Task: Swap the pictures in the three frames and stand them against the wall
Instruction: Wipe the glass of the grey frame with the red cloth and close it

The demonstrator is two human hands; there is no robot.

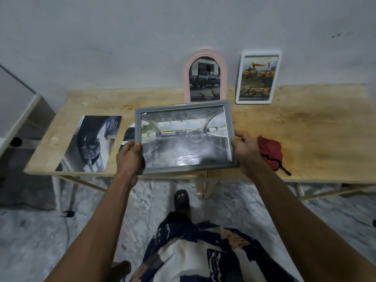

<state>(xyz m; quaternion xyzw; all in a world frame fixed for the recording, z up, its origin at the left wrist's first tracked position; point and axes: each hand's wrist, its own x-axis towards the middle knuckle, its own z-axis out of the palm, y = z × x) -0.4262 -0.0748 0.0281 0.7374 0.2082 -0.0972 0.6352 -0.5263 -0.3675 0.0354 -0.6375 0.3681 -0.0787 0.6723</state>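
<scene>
Both hands, left hand point(130, 153) & right hand point(245, 148), grip the grey frame point(186, 137) by its short sides. Long axis runs L-R. Wall point(142, 47) is straight ahead, free spot left of the pink frame point(205, 75).

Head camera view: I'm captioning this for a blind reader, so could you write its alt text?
A person's left hand and right hand grip a grey rectangular picture frame above a wooden table. A pink arched frame and a white rectangular frame lean against the wall.
</scene>
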